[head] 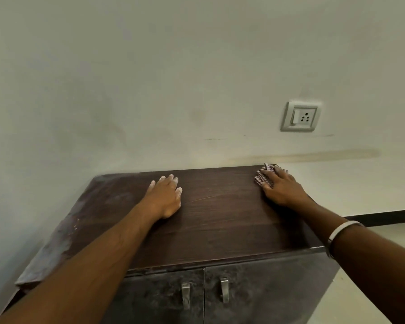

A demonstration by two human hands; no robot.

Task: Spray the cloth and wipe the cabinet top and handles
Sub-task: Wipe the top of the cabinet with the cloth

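The dark wooden cabinet top (220, 213) fills the middle of the head view. Its left side is grey with dust. My right hand (282, 187) presses a checked cloth (263, 177) flat against the far right corner of the top, next to the wall. My left hand (165, 197) rests palm down near the middle of the top, fingers spread, holding nothing. Two metal handles, the left one (186, 292) and the right one (225, 289), hang on the two dusty front doors below the front edge. No spray bottle is visible.
A pale wall stands right behind the cabinet, with a switch and socket plate (301, 116) above the right end. To the right of the cabinet, a black skirting strip (384, 217) runs along the light floor. A bangle (341, 230) is on my right wrist.
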